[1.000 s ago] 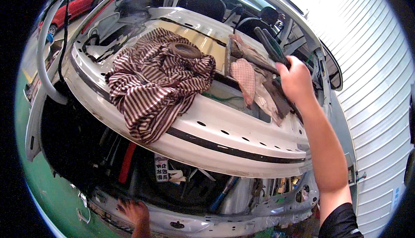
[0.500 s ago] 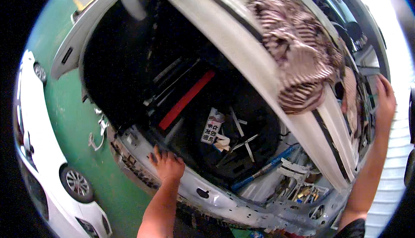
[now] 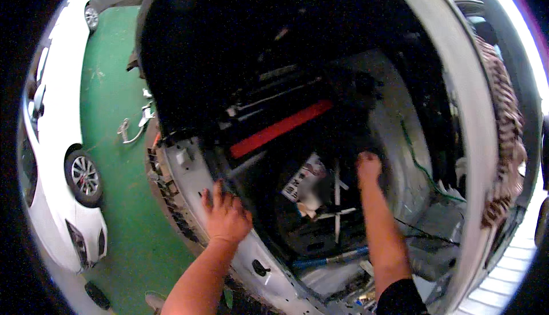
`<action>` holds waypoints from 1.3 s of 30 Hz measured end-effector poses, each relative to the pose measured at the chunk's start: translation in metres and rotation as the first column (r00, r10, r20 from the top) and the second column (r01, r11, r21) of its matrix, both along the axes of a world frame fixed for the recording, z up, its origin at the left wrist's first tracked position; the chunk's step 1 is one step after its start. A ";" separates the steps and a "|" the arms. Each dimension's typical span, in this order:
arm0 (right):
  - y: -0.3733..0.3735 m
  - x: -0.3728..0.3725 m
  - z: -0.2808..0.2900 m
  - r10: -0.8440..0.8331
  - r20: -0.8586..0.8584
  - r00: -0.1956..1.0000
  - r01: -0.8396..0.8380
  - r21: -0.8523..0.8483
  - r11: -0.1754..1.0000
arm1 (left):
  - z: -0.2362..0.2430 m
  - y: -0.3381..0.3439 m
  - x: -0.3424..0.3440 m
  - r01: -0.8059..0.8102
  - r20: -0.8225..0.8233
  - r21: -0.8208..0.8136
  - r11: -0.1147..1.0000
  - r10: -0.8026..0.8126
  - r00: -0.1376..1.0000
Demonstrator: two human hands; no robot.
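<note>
My left hand (image 3: 227,216) lies with spread fingers on the grey metal sill (image 3: 197,186) of an open car trunk. Inside the trunk, my right hand (image 3: 369,166) has its fingers curled in. What it grips, if anything, is lost in the dark. Left of that hand, on the dark trunk floor, are a flat printed packet (image 3: 298,184), a pale crumpled scrap (image 3: 311,205) and a cross-shaped pale metal tool (image 3: 337,215). A long red bar (image 3: 280,129) lies farther in, beside thin metal strips.
A blue bar (image 3: 329,258) crosses the near trunk edge. A green cord (image 3: 420,166) hangs along the right inner wall. Striped cloth (image 3: 506,120) drapes over the pale body frame (image 3: 472,86). At left, a white car (image 3: 60,109) stands on the green floor (image 3: 120,160).
My right hand has come from the far right, outside the body frame, into the trunk. My left hand stays on the sill. The whole view has swung right.
</note>
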State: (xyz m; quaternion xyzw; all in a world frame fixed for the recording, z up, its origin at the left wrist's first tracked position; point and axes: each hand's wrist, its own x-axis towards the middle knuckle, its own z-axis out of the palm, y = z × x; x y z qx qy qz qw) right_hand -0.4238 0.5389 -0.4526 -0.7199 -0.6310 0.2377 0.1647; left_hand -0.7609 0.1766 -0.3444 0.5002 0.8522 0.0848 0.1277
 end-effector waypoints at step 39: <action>0.093 0.080 -0.084 -0.152 0.322 0.934 -0.127 0.700 0.702 | -0.002 -0.024 0.003 0.026 0.031 0.035 0.999 -0.027 0.999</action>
